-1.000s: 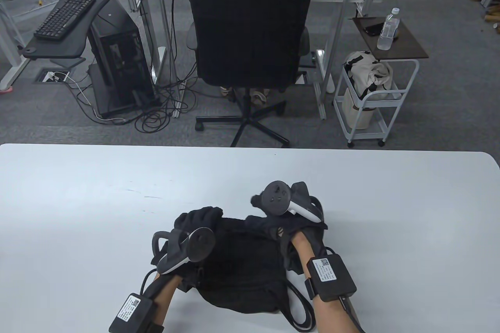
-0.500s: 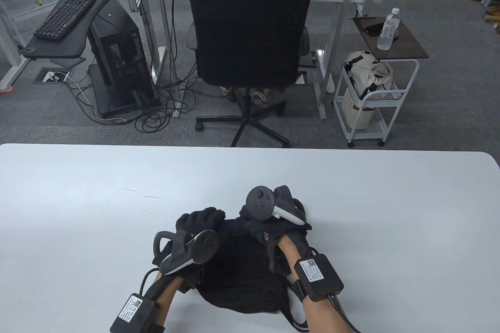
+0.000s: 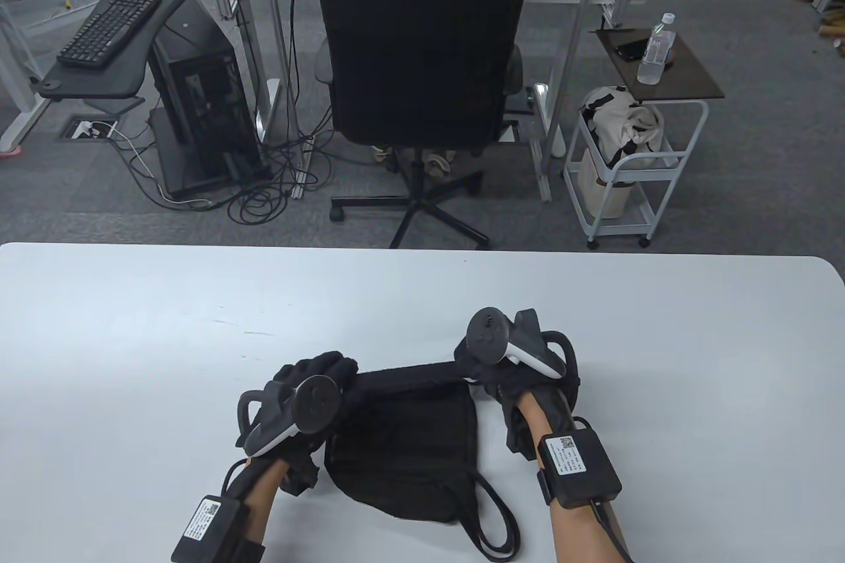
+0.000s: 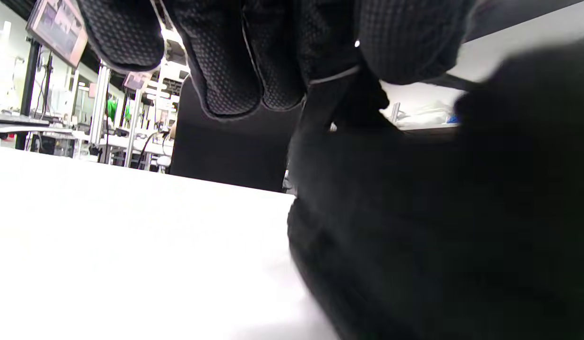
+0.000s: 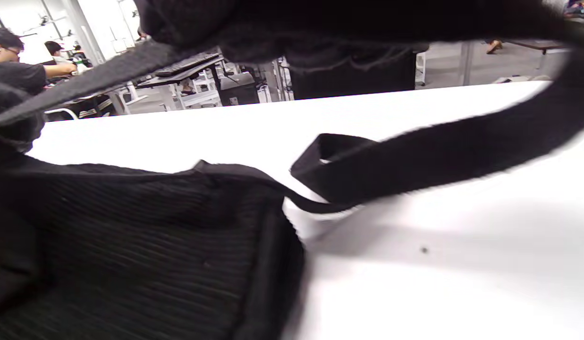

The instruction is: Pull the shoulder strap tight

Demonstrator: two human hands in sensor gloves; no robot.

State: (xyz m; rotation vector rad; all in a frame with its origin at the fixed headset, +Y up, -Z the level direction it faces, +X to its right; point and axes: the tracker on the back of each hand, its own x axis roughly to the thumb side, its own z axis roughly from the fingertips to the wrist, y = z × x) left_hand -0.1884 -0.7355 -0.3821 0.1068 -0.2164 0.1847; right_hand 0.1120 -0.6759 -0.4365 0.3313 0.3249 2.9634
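Observation:
A black bag [image 3: 403, 451] lies flat near the table's front edge. Its shoulder strap [image 3: 412, 375] runs taut along the bag's top edge between my two hands. My left hand [image 3: 320, 370] grips the bag's top left corner; in the left wrist view its gloved fingers [image 4: 235, 61] curl over black fabric [image 4: 438, 226]. My right hand [image 3: 474, 370] grips the strap at the bag's top right corner. The right wrist view shows the strap [image 5: 438, 156] lifted off the table beside the bag [image 5: 155, 245]. A slack strap loop [image 3: 495, 523] lies at the bag's lower right.
The white table [image 3: 132, 338] stretches wide to both sides and beyond the bag. Past its far edge stand a black office chair [image 3: 416, 41], a white cart [image 3: 634, 160] and a computer tower [image 3: 198, 94] on the floor.
My right hand has swung left, then moved right and away; my left hand has shifted left. The strap has been drawn taut between them and the bag lies flatter.

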